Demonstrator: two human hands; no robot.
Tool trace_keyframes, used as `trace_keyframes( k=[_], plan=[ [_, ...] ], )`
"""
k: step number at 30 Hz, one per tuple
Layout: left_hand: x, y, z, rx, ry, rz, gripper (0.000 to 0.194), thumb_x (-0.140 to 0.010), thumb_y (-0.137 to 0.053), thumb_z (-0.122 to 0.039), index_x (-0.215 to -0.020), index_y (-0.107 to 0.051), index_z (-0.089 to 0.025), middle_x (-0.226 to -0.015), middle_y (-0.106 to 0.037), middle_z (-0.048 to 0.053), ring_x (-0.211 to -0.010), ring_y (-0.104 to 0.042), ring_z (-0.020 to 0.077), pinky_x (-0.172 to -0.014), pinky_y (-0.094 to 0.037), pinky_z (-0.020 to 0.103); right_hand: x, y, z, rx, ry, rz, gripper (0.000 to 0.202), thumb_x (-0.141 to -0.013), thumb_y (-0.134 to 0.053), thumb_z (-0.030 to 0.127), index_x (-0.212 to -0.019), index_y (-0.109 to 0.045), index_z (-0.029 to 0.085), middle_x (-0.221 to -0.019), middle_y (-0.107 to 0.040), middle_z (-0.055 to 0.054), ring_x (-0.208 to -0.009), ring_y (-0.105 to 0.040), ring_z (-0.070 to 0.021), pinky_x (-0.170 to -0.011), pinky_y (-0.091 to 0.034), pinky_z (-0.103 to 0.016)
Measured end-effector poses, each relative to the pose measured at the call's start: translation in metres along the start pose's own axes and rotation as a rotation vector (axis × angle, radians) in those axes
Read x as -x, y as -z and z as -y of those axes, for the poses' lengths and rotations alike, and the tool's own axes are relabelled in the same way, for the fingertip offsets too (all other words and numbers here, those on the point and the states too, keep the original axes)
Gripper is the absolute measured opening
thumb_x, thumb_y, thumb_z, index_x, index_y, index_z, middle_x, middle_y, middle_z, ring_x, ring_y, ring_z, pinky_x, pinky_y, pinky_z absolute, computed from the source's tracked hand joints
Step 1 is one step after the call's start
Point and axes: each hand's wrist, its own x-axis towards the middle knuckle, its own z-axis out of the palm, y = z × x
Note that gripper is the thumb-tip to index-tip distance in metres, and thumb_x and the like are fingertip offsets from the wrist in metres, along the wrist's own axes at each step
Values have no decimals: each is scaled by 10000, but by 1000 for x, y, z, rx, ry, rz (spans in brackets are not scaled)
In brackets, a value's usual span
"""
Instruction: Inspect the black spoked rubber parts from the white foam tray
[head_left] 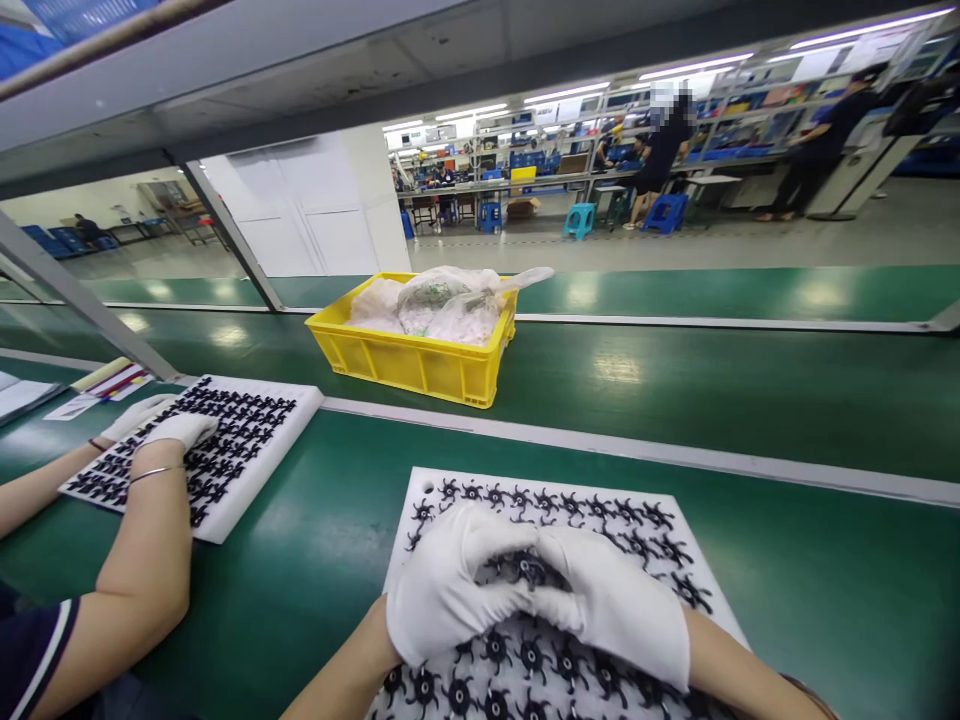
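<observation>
In the head view, my left hand (454, 585) and my right hand (611, 600), both in white gloves, meet fingertip to fingertip over a white board (701, 515). Between them is a black impeller (529, 568) with curved blades, and the fingers of both hands are closed round it. The fingertips partly cover this piece. Rows of similar black impellers (495, 650) stand on the board around and below my hands. My gloves and wrists hide the middle of the board.
A yellow crate (409, 370) with bagged contents (450, 300) stands on the green surface beyond the board. At left, a co-worker's gloved hands (180, 430) work over a second white board (240, 500) of black parts. A metal shelf (300, 70) hangs overhead.
</observation>
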Motion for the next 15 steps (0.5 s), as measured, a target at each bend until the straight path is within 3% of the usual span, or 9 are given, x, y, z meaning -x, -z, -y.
trace_keyframes(
  k=[4, 8, 15],
  plan=[
    [12, 28, 5, -47, 206, -64, 358, -825, -676, -228, -1175, -600, -217, -1080, -656, 56, -1001, -605, 191, -891, -509, 310, 4, -4, -8, 18, -83, -11, 243, -993, -412, 366, -983, -619, 240, -920, -650, -15, -823, -603, -184, -735, -479, -291],
    [32, 48, 18, -142, 373, -69, 343, -836, -630, -178, -1175, -596, -219, -1122, -633, 53, -1047, -594, 193, -926, -510, 325, 3, -4, -9, 3, -133, 10, 251, -995, -407, 386, -1042, -620, 261, -1011, -657, -2, -907, -608, -187, -800, -488, -310],
    [54, 45, 33, -191, 600, 51, 374, -827, -615, -170, -1188, -592, -263, -1166, -629, 5, -1085, -587, 173, -967, -500, 313, 2, -7, -14, 7, -174, 15, 275, -989, -414, 432, -1081, -625, 282, -1062, -659, 15, -960, -607, -190, -848, -492, -325]
  ],
)
